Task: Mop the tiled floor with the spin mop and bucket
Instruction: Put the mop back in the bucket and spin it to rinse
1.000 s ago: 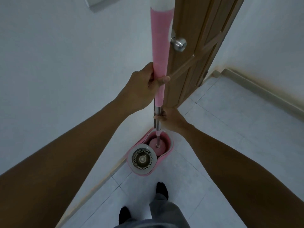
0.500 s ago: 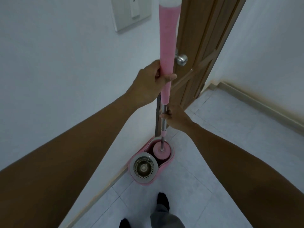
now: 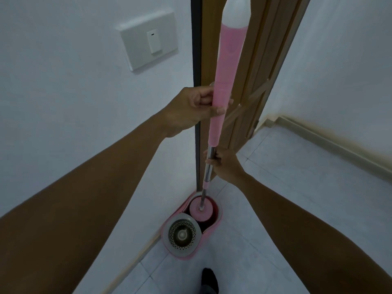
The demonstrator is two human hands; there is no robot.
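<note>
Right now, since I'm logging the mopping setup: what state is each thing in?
Mop handle: upright, gripped by both hands.
Left hand: closed on the pink grip.
Right hand: closed on the metal shaft.
Mop head: down in the bucket's far compartment.
Spinner basket: empty.
Door: open.

The pale grey tiled floor [image 3: 297, 187] fills the lower right of the frame; an oval pink plastic mop bucket [image 3: 219, 217] sits on it at lower centre, against the wall.
</note>
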